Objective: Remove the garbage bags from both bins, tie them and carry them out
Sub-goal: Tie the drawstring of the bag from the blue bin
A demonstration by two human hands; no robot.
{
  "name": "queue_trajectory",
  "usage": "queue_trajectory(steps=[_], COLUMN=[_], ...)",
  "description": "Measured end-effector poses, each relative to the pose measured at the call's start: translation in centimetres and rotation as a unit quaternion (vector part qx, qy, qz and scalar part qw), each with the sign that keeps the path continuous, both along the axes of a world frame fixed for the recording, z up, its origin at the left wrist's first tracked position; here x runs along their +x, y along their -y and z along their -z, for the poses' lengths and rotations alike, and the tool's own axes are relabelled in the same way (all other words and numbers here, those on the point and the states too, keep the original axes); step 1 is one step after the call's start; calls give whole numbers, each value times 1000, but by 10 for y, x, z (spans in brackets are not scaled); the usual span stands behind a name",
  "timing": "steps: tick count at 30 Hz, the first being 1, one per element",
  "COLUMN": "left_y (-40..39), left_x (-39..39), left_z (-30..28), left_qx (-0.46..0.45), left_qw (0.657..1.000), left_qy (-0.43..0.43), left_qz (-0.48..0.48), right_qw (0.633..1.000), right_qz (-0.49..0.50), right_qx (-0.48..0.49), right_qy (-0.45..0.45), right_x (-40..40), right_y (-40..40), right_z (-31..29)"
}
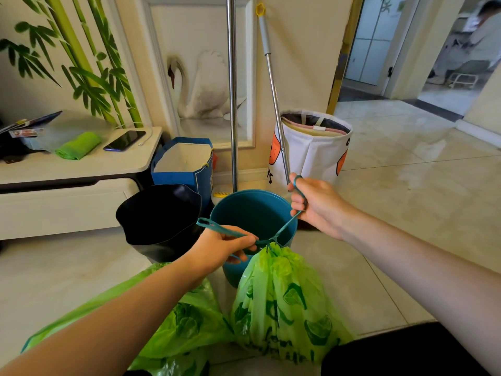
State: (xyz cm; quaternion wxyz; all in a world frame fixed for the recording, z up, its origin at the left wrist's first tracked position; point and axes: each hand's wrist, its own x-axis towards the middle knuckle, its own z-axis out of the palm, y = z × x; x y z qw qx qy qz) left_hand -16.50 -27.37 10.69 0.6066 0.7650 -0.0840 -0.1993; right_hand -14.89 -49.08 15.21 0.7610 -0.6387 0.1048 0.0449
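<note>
A green garbage bag with dark lime prints hangs gathered at its neck in front of an empty teal bin. Its teal drawstring is pulled taut between my hands. My left hand pinches one loop of the string just left of the bag's neck. My right hand holds the other loop, wound over a finger, up and to the right. A second green bag lies on the floor under my left forearm. A black bin stands left of the teal one.
A blue paper bag and a white fabric basket stand against the wall behind the bins, with two metal poles leaning there. A low white cabinet at left carries a phone and a green cloth. An open doorway is at right.
</note>
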Motion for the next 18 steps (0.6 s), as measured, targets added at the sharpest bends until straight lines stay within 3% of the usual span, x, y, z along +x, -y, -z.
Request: queue_trajectory(steps=[8,14,18], left_y=[0,3,1], left_x=[-4,-13,-10], left_z=[12,28,30], left_qx=[6,87,87], left_qw=[993,990,985], left_qy=[-119,-112,-145], left_qz=[21,19,14], right_qw=[994,949,945], right_qz=[84,129,96], right_qx=[-70,-282,-310], right_qy=[-5,53,45], right_x=[12,20,25], right_y=[18,21,14], right_z=[23,32,36])
